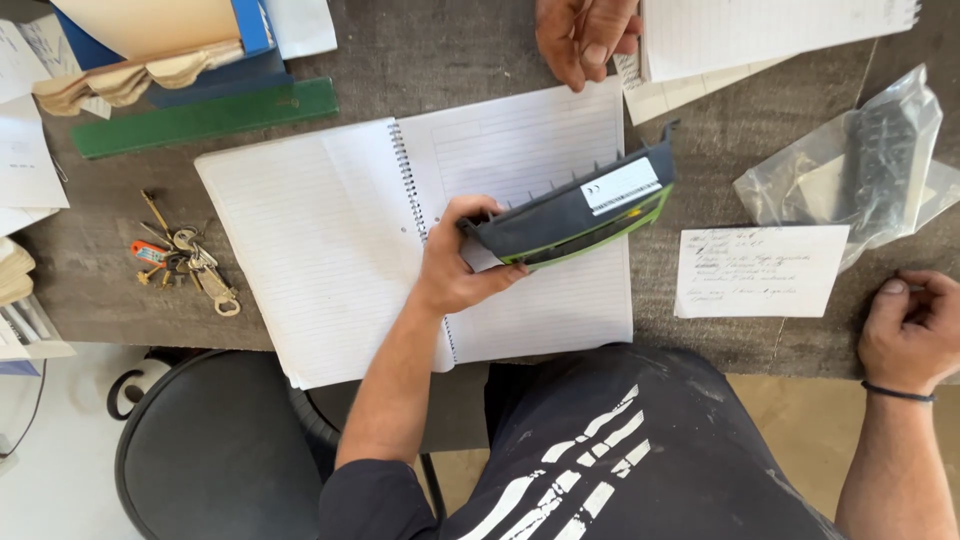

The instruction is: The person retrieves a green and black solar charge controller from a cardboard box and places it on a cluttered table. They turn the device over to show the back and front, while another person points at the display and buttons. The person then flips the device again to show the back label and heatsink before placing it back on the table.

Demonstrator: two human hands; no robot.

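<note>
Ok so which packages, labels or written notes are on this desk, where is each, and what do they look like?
White rectangular sticker label: on the dark grey and green device held by the left hand.
White handwritten note card: on the desk, left of the right hand.
Clear plastic bag holding a dark part: above that card.

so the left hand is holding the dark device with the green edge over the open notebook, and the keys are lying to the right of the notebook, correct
Not quite. The head view shows the keys lying left of the notebook, not right. The rest holds: the left hand holds the dark device with the green edge over the open notebook.
</note>
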